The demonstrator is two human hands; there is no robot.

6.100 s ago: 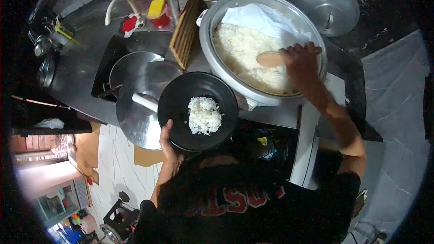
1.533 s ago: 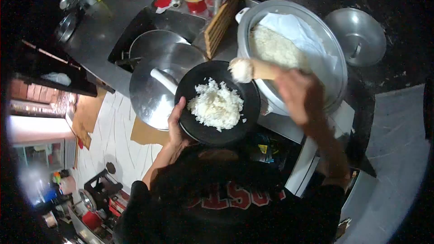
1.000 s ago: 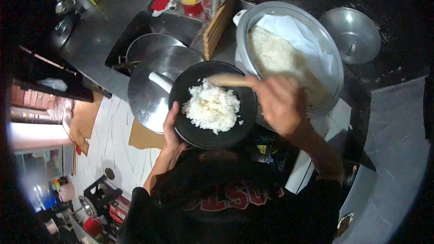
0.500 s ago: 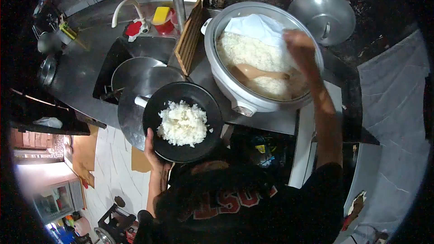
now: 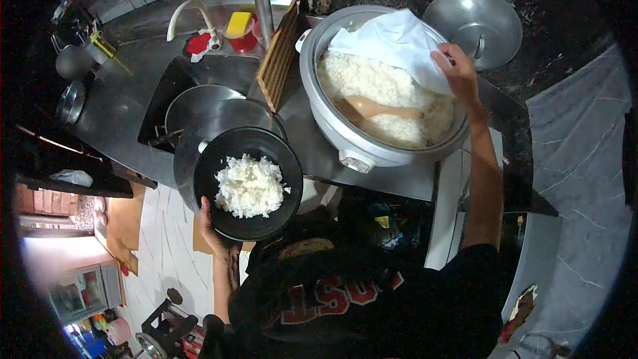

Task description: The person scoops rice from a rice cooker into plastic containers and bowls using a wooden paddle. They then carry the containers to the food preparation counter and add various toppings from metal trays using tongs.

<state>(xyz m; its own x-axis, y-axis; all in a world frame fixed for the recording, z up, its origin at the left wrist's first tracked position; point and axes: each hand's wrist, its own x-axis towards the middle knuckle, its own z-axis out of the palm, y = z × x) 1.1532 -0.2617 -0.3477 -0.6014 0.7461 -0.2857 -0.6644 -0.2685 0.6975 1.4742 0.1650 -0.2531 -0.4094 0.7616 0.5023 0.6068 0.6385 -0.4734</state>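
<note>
My left hand (image 5: 216,235) grips the lower left rim of a round black pan (image 5: 290,189), which carries a mound of cooked white rice (image 5: 249,186). At the right rim of a large white rice cooker (image 5: 325,119), my right hand (image 5: 458,73) is closed on the edge of a white cloth (image 5: 385,43). Folded toward the back, the cloth covers part of the rice (image 5: 359,80) in the cooker. A light brown rice paddle (image 5: 379,110) lies on that rice, in front of the cloth.
Left of the cooker stand a slatted wooden board (image 5: 278,56) and a sink (image 5: 156,113) holding metal pots (image 5: 199,103). A faucet (image 5: 176,20) and yellow sponge (image 5: 238,24) are behind. A metal lid (image 5: 458,20) rests behind the cooker at right.
My right hand has taken hold of the cloth and drawn its edge toward the right rim. The pan in my left hand has shifted left and slightly down.
</note>
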